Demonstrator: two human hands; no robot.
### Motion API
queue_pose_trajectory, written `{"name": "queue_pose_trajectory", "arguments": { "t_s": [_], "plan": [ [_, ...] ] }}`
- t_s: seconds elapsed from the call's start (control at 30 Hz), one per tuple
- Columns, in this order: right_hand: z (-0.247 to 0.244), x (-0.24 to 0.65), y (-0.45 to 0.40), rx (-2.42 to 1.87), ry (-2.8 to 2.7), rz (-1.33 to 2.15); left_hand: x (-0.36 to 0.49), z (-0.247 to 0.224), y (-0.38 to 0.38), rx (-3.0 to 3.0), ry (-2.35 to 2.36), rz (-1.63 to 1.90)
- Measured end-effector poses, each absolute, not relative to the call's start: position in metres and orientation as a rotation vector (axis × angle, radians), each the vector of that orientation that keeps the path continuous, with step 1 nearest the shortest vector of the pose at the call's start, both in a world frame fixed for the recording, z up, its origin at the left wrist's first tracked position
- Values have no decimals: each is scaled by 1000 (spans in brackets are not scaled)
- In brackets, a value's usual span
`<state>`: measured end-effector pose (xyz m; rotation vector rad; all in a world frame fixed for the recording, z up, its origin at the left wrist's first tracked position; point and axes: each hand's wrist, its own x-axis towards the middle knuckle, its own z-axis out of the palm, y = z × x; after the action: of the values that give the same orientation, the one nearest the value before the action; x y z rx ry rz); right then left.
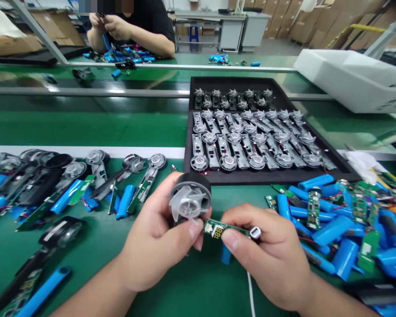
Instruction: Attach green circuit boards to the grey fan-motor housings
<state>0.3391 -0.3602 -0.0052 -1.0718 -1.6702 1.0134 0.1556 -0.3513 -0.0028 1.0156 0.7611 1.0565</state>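
Note:
My left hand [158, 233] is closed around a small fan head [188, 203] with a translucent impeller in a black round housing. Between the thumb and fingers of my right hand [264, 251] is a green circuit board [214, 229] with a yellow "88" display and a port at its right end. The board's left end nearly meets my left thumb; whether they touch I cannot tell. A blue battery cell [226, 254] shows below the board, partly hidden by my right hand. A white cable [251, 290] runs down beneath that hand.
A black foam tray [187, 154] holds rows of fan halves. Blue batteries and boards [333, 220] are heaped at right. Fan assemblies [99, 165] line the left, with another fan [36, 255] nearer. A white foam box [346, 79] stands back right; a co-worker [141, 31] sits opposite.

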Motion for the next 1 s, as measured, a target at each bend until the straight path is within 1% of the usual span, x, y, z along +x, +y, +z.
{"name": "queue_pose_trajectory", "arguments": {
  "t_s": [0.5,1.0],
  "plan": [
    [-8,343,-363,-1008,-1438,1472,154,-1,-350,956,751,954],
    [-5,343,-363,-1007,-1395,1590,155,-3,-350,1034,752,974]
  ]
}}
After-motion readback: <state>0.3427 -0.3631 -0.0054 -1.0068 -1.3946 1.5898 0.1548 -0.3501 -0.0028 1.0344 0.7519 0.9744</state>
